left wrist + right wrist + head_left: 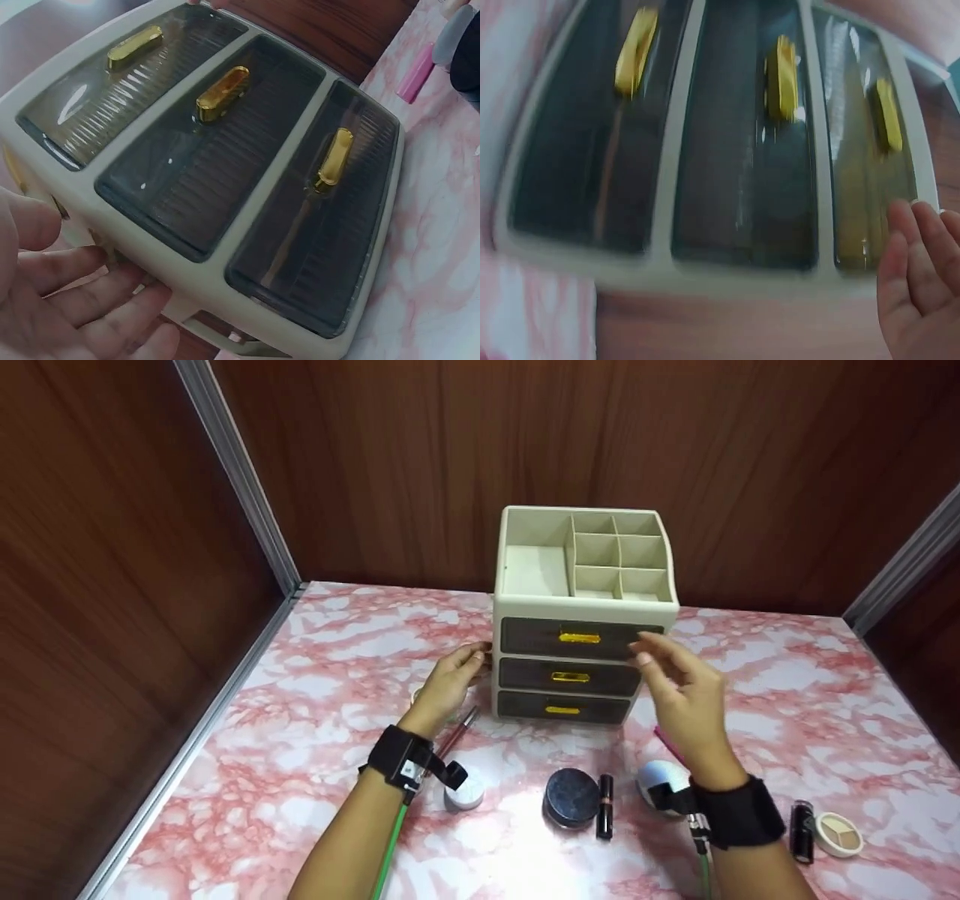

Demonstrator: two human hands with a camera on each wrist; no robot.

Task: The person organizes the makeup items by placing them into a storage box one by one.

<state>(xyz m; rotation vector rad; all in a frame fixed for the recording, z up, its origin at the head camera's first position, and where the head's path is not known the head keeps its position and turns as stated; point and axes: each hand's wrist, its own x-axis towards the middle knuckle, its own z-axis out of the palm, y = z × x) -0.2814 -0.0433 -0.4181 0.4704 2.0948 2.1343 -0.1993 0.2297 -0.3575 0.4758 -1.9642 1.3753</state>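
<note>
A cream drawer organizer (585, 601) with three dark see-through drawers and gold handles stands on the table, its divided top tray facing up. My left hand (454, 679) is at its left side, fingers loosely extended along the side wall; the left wrist view shows the palm (82, 300) beside the drawer fronts. Contact there is partly hidden. Before the right end of the top drawer (525, 635) is my right hand (686, 694), its fingers slightly bent and holding nothing. The right wrist view shows those fingers (922, 255) near the top drawer's edge.
In front lie a round dark jar (571, 796), a black lipstick tube (605, 808), a white round container (465, 793) and a brush (459, 731). At right are a black tube (802, 831) and a round palette (839, 834). Wooden panels (405, 457) stand behind.
</note>
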